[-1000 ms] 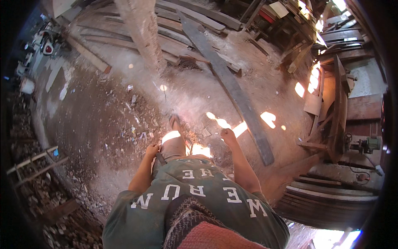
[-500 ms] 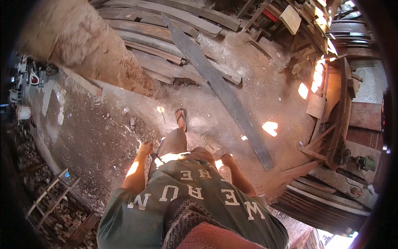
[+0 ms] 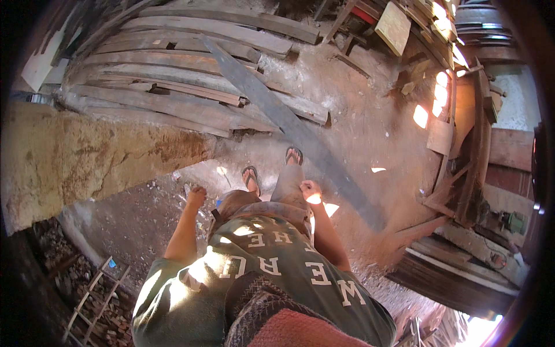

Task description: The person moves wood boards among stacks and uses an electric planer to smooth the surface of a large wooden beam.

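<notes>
My left hand [image 3: 197, 197] hangs beside my left hip, its fingers loosely curled with nothing seen in them. In front of my right thigh is my right hand [image 3: 311, 189], also empty and loosely closed, partly in bright sunlight. Neither hand touches any of the wood. A long dark grey plank [image 3: 306, 141] lies aslant ahead of me, its far end on a stack of weathered boards [image 3: 167, 72] and its near end to my right. My sandalled feet stand on the dirt floor [image 3: 358, 121], the right one close to the plank.
A rough earthen-coloured wall or pillar [image 3: 104, 156] juts in at the left. A wooden ladder-like frame [image 3: 95, 301] stands by a heap of wood scraps at the lower left. More stacked boards [image 3: 457, 277], a green motor [image 3: 513, 222] and a wooden frame [image 3: 474, 144] are on the right.
I have stepped forward, and my right foot now shows ahead of the left. My right hand has swung forward, my left slightly outward. The wall at the left now sits lower in view.
</notes>
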The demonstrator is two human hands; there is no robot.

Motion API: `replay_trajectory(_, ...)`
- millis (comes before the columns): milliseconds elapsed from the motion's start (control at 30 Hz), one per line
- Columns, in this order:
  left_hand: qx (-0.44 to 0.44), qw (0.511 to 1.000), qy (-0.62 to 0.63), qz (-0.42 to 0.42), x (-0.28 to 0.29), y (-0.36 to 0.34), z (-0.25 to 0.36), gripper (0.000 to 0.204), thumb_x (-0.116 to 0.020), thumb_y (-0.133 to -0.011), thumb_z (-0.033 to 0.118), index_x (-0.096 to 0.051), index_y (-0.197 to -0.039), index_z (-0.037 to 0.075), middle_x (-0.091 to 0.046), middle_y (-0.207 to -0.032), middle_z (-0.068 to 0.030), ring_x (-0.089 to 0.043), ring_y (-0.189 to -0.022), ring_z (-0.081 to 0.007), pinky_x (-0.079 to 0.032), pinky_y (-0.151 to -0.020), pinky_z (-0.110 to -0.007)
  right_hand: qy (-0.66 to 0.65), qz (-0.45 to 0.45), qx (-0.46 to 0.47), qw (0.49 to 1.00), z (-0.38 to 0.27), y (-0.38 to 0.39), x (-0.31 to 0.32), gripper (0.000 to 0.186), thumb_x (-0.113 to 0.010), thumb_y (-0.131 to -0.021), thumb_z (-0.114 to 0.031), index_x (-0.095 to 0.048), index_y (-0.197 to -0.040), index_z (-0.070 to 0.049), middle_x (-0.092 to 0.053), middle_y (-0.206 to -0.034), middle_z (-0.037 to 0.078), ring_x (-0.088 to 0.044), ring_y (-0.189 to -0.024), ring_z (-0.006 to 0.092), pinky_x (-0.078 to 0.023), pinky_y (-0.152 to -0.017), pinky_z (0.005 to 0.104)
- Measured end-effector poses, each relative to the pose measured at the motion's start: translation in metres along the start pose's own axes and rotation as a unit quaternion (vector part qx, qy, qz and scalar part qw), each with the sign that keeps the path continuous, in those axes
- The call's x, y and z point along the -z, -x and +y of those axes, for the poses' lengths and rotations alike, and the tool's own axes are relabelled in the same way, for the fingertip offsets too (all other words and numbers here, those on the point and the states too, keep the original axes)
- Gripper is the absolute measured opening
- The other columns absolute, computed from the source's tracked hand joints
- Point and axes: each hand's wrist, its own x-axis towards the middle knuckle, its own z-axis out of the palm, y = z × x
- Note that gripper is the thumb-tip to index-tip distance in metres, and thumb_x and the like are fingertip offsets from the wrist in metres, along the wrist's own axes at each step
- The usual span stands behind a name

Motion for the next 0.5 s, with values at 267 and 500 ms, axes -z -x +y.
replay_trajectory(267,0.091,0.948,-0.277,0.125,-0.105,0.052,0.033,0.035,-0.069,-0.093,0.033,-0.078,-0.117,0.008,-0.077,-0.091,-0.0102,-0.073,-0.076,-0.0219,-0.057,-0.065,-0.037,-0.046,-0.127,-0.330,0.934,0.031,-0.057,0.098,0.019,-0.062,-0.099,-0.020,-0.071,-0.106,-0.005,-0.073,-0.088,0.010,-0.071,-0.077,0.0195,-0.055,-0.063,0.0367)
replay_trajectory(500,-0.022,0.970,-0.145,0.192,-0.201,0.079,0.126,0.052,-0.075,-0.089,0.029,-0.070,-0.135,0.005,-0.079,-0.102,-0.0164,-0.075,-0.086,-0.0233,-0.059,-0.078,-0.037,0.040,-0.195,-0.306,0.931,0.028,-0.140,0.175,0.018,-0.055,-0.100,-0.014,-0.069,-0.107,-0.004,-0.072,-0.088,0.009,-0.070,-0.074,0.0205,-0.056,-0.060,0.0358)
